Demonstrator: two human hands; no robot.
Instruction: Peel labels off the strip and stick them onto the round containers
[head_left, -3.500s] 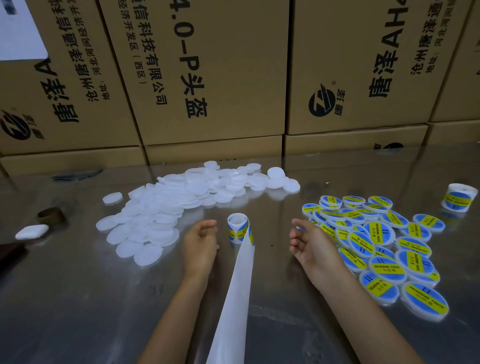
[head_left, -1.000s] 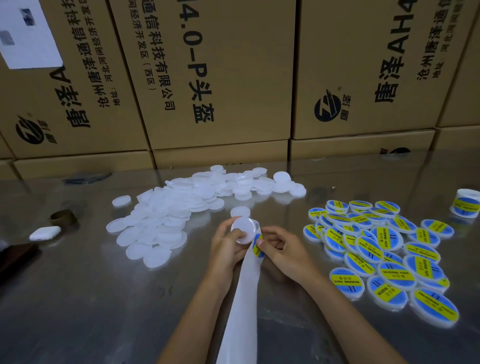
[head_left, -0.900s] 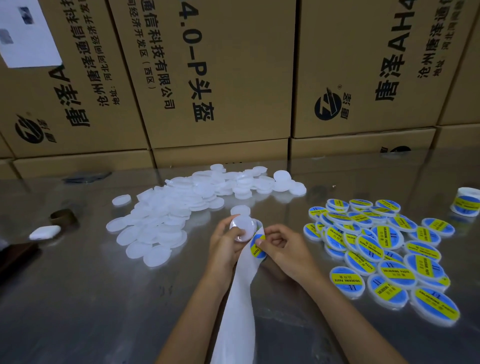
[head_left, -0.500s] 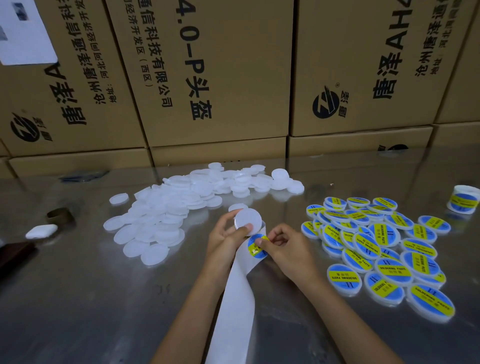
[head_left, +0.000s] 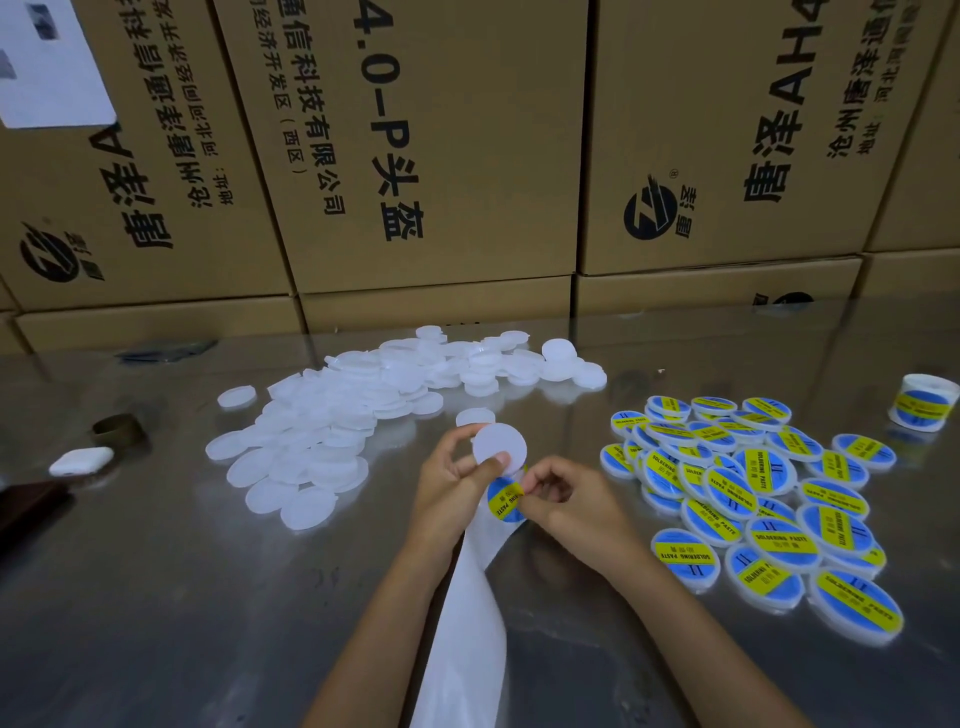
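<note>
Both hands have come together since a few seconds ago, when they lay apart on the worktop (head_left: 156, 597) with the small roll of labels standing between them. Now the left hand (head_left: 452, 483) has picked up a plain white round container (head_left: 500, 450) and holds it up by its edge, fingers and thumb curled round it. Half a second ago the label was only starting to lift; now more of it shows.

From the head view, the right hand (head_left: 566, 499) pinches the edge of a blue and yellow label (head_left: 505, 500) with its fingertips and pulls it off the white strip (head_left: 467, 613). This label sits just below the held container, between the two hands. The strip hangs down from the hands toward the near edge of the picture.

On the right lies a big pile of labelled containers (head_left: 753, 499); those are done. On the far left lies a bigger pile of plain containers (head_left: 332, 426), and those are left to do. So I think much work is left. One more plain container (head_left: 474, 417) lies alone just behind the hands. A second roll of labels (head_left: 922, 402) stands at the far right.

Brown boxes (head_left: 415, 156) are stacked along the far side. A small white case (head_left: 80, 460) and a brown ring (head_left: 117, 428) lie at the left.
</note>
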